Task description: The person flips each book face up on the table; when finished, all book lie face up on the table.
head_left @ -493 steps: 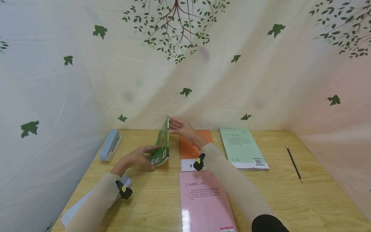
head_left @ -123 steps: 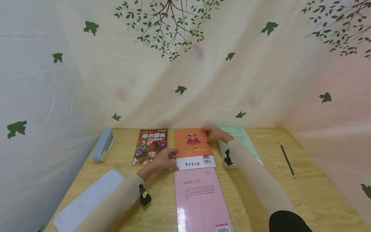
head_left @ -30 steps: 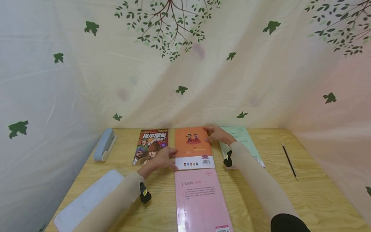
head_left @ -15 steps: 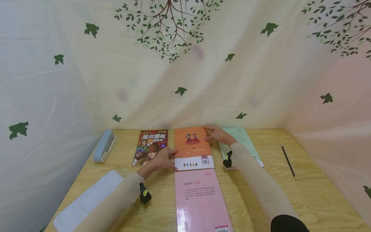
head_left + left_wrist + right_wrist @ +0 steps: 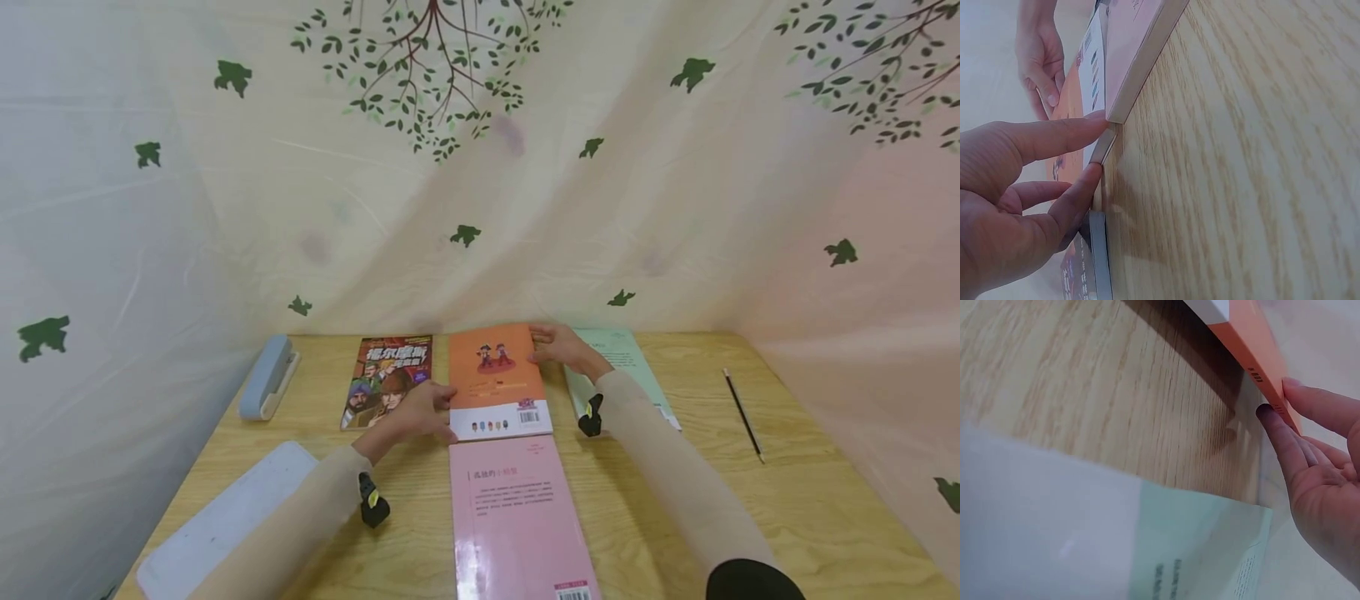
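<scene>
An orange and white book [image 5: 497, 383] lies toward the back of the table in the head view, its far right part raised a little. My right hand [image 5: 570, 348] pinches its right edge near the far corner; the right wrist view shows the thumb [image 5: 1322, 407] on the cover, a finger at the spine, and shadow beneath. At the near left corner my left hand [image 5: 412, 414] holds the edge between thumb and fingers. A pink book [image 5: 517, 517] lies just in front, its corner touching or nearly touching the left thumb [image 5: 1066, 134].
A book with an illustrated dark cover [image 5: 397, 367] lies to the left, and a pale green book [image 5: 626, 358] lies right, partly under my right forearm. A blue stapler-like object [image 5: 266, 379], a white flat case [image 5: 232, 517] and a pencil [image 5: 742, 417] are also on the table [image 5: 675, 517].
Earliest, both hands held a green book upright; an illustrated book now lies face up at left. The hands then took the orange book, whose far edge has risen slightly over the last second.
</scene>
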{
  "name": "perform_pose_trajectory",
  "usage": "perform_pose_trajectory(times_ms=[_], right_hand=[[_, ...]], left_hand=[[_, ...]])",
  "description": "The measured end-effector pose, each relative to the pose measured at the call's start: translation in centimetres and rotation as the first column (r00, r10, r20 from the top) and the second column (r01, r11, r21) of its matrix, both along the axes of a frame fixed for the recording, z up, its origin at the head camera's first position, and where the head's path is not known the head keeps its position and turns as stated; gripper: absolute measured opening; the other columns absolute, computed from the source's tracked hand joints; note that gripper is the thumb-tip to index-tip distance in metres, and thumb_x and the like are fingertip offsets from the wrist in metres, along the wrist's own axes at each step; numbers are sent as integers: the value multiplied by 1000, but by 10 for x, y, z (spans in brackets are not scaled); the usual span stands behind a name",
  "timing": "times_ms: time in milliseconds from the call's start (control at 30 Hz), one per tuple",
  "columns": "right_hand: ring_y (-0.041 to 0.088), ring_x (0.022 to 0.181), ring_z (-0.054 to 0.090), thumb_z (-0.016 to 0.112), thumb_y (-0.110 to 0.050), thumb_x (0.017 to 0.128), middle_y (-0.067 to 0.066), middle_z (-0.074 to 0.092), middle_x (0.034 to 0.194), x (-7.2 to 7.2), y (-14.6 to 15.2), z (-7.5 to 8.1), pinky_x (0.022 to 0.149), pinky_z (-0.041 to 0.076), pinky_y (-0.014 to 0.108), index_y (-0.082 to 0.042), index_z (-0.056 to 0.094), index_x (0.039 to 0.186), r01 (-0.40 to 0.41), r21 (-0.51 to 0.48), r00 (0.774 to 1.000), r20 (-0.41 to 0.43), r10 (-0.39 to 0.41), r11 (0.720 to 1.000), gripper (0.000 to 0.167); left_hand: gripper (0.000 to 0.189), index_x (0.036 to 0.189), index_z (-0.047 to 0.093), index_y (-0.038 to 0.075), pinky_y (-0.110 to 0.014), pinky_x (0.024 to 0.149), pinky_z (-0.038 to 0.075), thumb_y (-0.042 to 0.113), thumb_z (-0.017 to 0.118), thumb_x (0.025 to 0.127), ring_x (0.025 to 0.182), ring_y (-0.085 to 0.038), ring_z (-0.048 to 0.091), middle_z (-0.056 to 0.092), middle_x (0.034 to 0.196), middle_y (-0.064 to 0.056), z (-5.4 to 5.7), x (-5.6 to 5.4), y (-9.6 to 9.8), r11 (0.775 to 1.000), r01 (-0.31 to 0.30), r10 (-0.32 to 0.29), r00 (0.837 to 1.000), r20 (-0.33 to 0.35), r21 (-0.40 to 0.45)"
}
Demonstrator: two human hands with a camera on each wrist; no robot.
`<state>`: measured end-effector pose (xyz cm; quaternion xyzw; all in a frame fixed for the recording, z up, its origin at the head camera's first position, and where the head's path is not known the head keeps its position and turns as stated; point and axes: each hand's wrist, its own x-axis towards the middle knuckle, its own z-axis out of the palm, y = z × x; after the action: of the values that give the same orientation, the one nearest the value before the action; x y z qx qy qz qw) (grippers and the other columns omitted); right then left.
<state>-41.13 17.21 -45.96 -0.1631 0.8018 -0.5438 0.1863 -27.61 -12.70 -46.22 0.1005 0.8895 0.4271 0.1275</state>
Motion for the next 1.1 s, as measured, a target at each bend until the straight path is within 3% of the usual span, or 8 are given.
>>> perform_pose_trajectory(times_ms=[400, 600, 833, 1100], right_hand=[[42, 145, 41, 67, 5, 93, 28, 41, 156, 2, -2, -2, 102, 57, 36, 3, 36, 155, 45, -40, 999, -6, -45, 998, 69], [41, 144, 44, 66, 7, 93, 27, 42, 156, 3, -4, -4, 93, 60, 30, 2, 37, 155, 60, -56, 998, 23, -59, 997, 69], [40, 142, 46, 64, 4, 95, 26, 44, 155, 9, -2, 3, 100, 58, 34, 2, 39, 154, 53, -48, 998, 27, -52, 997, 64], [37, 146, 42, 59, 0, 100, 21, 37, 161, 9, 6, 8, 112, 48, 44, -3, 34, 158, -17, -51, 999, 39, 19, 999, 63]], left_hand=[[92, 143, 52, -9, -48, 109, 50, -6, 92, 61, 120, -35, 61, 54, 140, -27, 0, -2, -2, 999, 16, -16, 1000, 3, 32], [92, 141, 55, -8, -51, 115, 43, -3, 94, 58, 126, -38, 55, 53, 140, -25, 0, -3, 0, 1000, 13, -13, 1000, -10, -25], [93, 142, 54, -8, -53, 118, 41, 1, 95, 59, 131, -41, 53, 48, 148, -25, 2, -5, 0, 998, 33, -34, 999, -22, -57], [95, 143, 53, -8, -54, 119, 39, 1, 96, 59, 135, -43, 50, 45, 150, -26, 2, -6, -1, 998, 38, -39, 999, -15, -42]])
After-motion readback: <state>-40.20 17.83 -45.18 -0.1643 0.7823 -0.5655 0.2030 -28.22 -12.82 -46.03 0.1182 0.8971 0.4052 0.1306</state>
